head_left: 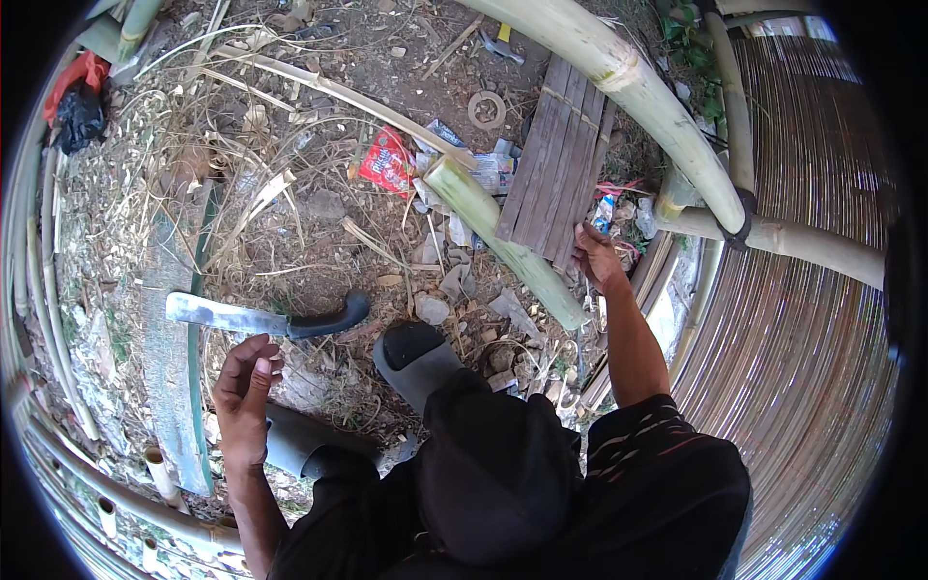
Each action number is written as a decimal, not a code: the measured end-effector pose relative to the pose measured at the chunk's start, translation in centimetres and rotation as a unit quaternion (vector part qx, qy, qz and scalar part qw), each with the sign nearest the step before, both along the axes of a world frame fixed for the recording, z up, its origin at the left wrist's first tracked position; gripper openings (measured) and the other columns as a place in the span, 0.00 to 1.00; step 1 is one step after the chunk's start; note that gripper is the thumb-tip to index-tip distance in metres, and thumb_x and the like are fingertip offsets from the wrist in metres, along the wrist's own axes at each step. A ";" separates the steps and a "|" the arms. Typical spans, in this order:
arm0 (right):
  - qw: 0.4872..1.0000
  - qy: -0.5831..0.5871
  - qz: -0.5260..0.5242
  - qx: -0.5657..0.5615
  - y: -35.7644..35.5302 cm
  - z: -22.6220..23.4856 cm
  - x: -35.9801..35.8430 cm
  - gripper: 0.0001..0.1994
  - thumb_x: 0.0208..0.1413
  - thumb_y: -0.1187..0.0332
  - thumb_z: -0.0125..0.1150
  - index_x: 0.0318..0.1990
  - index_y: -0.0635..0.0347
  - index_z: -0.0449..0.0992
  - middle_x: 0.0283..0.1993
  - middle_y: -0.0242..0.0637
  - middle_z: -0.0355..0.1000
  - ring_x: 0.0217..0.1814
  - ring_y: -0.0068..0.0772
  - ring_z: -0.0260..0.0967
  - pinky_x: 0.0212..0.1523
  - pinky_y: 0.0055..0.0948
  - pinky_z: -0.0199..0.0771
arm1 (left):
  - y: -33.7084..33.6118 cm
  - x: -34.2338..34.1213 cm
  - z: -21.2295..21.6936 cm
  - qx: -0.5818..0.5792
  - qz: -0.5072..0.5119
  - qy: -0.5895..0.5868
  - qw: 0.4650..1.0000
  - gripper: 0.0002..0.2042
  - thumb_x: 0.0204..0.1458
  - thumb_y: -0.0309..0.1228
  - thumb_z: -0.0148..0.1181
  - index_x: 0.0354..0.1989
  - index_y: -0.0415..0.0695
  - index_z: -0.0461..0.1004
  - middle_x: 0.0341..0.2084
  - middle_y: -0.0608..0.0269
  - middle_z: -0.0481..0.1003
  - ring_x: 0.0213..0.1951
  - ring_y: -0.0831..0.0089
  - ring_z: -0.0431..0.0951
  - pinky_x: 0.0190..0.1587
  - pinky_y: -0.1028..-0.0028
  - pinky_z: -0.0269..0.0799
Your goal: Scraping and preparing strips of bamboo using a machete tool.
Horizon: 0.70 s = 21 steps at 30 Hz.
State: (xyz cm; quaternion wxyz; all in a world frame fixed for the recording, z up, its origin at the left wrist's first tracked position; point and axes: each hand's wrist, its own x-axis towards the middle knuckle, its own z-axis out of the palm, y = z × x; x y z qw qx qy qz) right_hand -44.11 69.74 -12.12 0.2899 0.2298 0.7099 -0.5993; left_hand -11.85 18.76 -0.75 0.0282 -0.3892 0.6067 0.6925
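My right hand [597, 259] grips the near edge of a brown slatted panel [554, 159], bound across its far part with a thin tie. The panel slants away from me, partly over a green bamboo pole [527, 266]. To the left, my left hand [244, 394] is raised with loosely bent fingers, and I see nothing in it. Just beyond its fingertips lies a machete [232, 316] with a broad blade and a dark curved handle. The blade's tip end lies over a long weathered board [172, 387].
A thick bamboo pole [667, 101] arches across the upper right, beside a wall of thin strips [802, 387]. Bamboo shavings, stones and a red wrapper [390, 161] litter the ground. A tape ring [486, 110] and a hammer [501, 44] lie farther off. Cut bamboo [164, 476] stands lower left.
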 end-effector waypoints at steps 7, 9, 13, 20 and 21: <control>0.971 0.124 -0.017 0.202 -0.5 -1.4 0.1 0.33 0.60 0.46 0.65 0.63 0.64 0.70 0.49 0.42 0.77 0.42 0.36 0.77 0.45 0.35 0.76 | -1.4 1.2 0.4 0.029 0.036 -0.007 0.999 0.17 0.63 0.35 0.61 0.56 0.39 0.74 0.44 0.62 0.79 0.45 0.75 0.77 0.49 0.74 0.71; 0.831 0.333 0.047 0.444 -4.0 1.6 0.4 0.25 0.65 0.52 0.58 0.54 0.70 0.76 0.41 0.49 0.80 0.39 0.34 0.79 0.44 0.34 0.76 | -1.5 0.9 0.7 0.008 0.040 -0.001 0.999 0.15 0.64 0.33 0.57 0.56 0.40 0.74 0.45 0.60 0.79 0.46 0.71 0.79 0.49 0.71 0.73; 0.745 0.536 0.107 0.382 -15.6 6.7 1.2 0.19 0.63 0.60 0.63 0.51 0.68 0.78 0.40 0.46 0.80 0.40 0.37 0.79 0.43 0.34 0.77 | -2.5 2.0 0.1 0.013 0.093 0.043 0.995 0.13 0.64 0.31 0.58 0.55 0.40 0.75 0.45 0.60 0.79 0.46 0.72 0.79 0.49 0.70 0.74; 0.653 0.577 0.394 0.294 -36.0 4.0 -2.0 0.14 0.58 0.65 0.65 0.49 0.60 0.80 0.41 0.49 0.78 0.44 0.54 0.77 0.47 0.44 0.76 | -2.9 3.8 1.2 -0.018 0.109 0.053 0.992 0.13 0.64 0.32 0.59 0.52 0.40 0.75 0.43 0.61 0.80 0.43 0.73 0.80 0.47 0.71 0.74; 0.638 0.551 0.416 0.340 -37.6 3.3 -2.9 0.15 0.57 0.64 0.66 0.50 0.59 0.79 0.43 0.51 0.78 0.46 0.57 0.76 0.48 0.46 0.76 | -3.0 4.3 1.7 -0.021 0.110 0.056 0.992 0.13 0.64 0.32 0.59 0.52 0.40 0.75 0.43 0.61 0.80 0.43 0.73 0.80 0.47 0.71 0.74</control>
